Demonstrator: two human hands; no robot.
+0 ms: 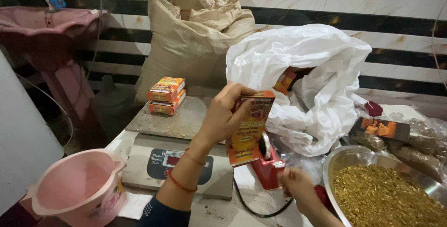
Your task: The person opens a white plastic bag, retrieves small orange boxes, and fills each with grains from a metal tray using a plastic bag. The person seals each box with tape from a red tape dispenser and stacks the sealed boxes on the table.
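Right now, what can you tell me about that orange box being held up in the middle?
The orange box is a slim, tall carton that looks like printed cardboard, orange and yellow with a red band near its lower end. It stands upright in the air, above the red tape dispenser and in front of the white plastic bag. The left hand grips it around the upper part, fingers curled over the top edge. The right hand is lower, apart from it.

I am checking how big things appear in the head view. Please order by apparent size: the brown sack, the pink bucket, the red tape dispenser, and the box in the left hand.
1. Brown sack, largest.
2. Pink bucket, though it is nearer the camera.
3. and 4. Box in the left hand and red tape dispenser: alike, partly overlapping, so unranked.
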